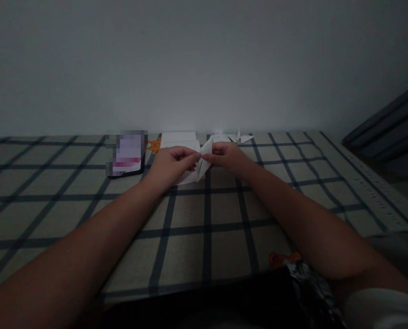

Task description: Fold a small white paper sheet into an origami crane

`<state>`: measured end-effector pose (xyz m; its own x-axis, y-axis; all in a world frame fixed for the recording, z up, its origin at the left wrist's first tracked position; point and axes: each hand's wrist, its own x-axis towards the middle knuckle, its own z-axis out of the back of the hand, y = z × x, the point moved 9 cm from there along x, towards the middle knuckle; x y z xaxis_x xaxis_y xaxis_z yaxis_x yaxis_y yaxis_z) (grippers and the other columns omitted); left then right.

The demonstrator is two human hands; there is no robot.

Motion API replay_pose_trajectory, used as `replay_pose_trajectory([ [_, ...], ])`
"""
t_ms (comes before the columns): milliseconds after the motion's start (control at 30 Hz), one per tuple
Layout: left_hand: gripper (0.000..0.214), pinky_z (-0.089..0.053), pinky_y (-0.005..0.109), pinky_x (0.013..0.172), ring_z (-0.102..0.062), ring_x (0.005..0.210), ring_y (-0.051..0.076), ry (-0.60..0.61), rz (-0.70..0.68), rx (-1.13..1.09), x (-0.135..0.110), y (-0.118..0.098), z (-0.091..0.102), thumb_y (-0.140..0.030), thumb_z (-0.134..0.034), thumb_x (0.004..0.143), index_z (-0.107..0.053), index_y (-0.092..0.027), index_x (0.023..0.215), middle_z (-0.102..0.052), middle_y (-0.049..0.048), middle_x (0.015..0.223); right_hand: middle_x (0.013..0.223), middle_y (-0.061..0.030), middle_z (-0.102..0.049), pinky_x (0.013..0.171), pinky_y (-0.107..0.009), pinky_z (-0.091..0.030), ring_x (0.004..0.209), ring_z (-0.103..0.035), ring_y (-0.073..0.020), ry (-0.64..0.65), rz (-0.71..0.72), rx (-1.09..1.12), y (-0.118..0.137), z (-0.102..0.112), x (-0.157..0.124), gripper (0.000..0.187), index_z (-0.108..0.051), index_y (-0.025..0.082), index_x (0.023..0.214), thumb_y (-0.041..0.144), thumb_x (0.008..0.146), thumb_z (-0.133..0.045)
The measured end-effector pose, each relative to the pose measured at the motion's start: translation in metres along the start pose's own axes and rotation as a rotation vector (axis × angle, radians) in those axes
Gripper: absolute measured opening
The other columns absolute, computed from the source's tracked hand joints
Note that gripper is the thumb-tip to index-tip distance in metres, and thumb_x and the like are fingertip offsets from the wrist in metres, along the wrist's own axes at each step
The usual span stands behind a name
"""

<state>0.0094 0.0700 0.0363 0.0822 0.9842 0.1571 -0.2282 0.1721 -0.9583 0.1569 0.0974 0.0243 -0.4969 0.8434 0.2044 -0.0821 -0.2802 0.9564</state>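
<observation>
A folded piece of white paper (206,162) is pinched between both hands just above the checked tablecloth. My left hand (172,163) grips it from the left, thumb and fingertips closed at its middle. From the other side, my right hand (227,156) holds it with the thumb pressed near the same spot, so the two thumbs almost meet. One pointed fold stands up between the hands. Behind my left hand lies a flat stack of white paper (179,138). Past my right hand sits a folded white paper figure with pointed ends (240,137).
A phone (128,153) with its screen lit, partly blurred, leans at the left. Beside it is an orange bear figure (153,145). The checked tablecloth (190,242) runs up to a pale wall (204,64). Dark folded fabric (392,130) hangs at the right.
</observation>
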Motion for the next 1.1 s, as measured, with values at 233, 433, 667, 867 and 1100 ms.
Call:
replay_pose_trajectory([
  [233, 0.027, -0.049, 0.022, 0.056, -0.058, 0.056, 0.010, 0.038, 0.092, -0.141, 0.002, 0.011, -0.006, -0.039, -0.084, 0.068, -0.075, -0.016, 0.080, -0.073, 0.0036, 0.074, 0.078, -0.0021, -0.070, 0.071, -0.029, -0.054, 0.073, -0.064, -0.0141, 0.011, -0.019, -0.057, 0.002, -0.001, -0.002, 0.023, -0.070, 0.016, 0.084, 0.038, 0.081, -0.074],
  [433, 0.034, -0.051, 0.023, 0.061, -0.063, 0.064, 0.013, 0.058, 0.136, -0.178, 0.002, 0.016, -0.008, -0.043, -0.089, 0.064, -0.078, -0.016, 0.081, -0.075, 0.0064, 0.078, 0.078, -0.0022, -0.069, 0.069, -0.028, -0.053, 0.071, -0.063, -0.0135, -0.033, 0.000, -0.047, 0.001, 0.005, -0.001, 0.026, -0.069, 0.015, 0.083, 0.041, 0.082, -0.073],
  [667, 0.033, -0.029, 0.022, 0.042, -0.047, 0.046, 0.009, 0.123, 0.095, 0.039, -0.001, 0.009, -0.010, -0.051, -0.080, 0.075, -0.076, -0.018, 0.071, -0.068, 0.0027, 0.061, 0.079, -0.0025, -0.070, 0.068, -0.027, -0.054, 0.070, -0.064, -0.0130, -0.073, 0.013, -0.042, -0.001, 0.009, 0.000, 0.029, -0.069, 0.015, 0.083, 0.043, 0.082, -0.073],
  [867, 0.032, -0.030, 0.023, 0.044, -0.047, 0.047, 0.010, 0.118, 0.118, -0.012, -0.001, 0.013, -0.014, -0.050, -0.078, 0.076, -0.077, -0.018, 0.076, -0.066, 0.0027, 0.060, 0.079, -0.0030, -0.071, 0.066, -0.027, -0.055, 0.070, -0.065, -0.0139, -0.129, 0.014, -0.039, 0.010, 0.009, -0.002, 0.027, -0.070, 0.015, 0.081, 0.041, 0.079, -0.073],
  [1100, 0.031, -0.030, 0.022, 0.044, -0.045, 0.046, 0.009, 0.155, 0.148, -0.068, -0.001, 0.018, -0.017, -0.049, -0.080, 0.074, -0.078, -0.018, 0.075, -0.066, 0.0025, 0.059, 0.081, -0.0033, -0.072, 0.068, -0.027, -0.055, 0.070, -0.065, -0.0133, -0.174, 0.048, -0.017, 0.005, 0.017, -0.001, 0.029, -0.071, 0.015, 0.087, 0.043, 0.080, -0.074],
])
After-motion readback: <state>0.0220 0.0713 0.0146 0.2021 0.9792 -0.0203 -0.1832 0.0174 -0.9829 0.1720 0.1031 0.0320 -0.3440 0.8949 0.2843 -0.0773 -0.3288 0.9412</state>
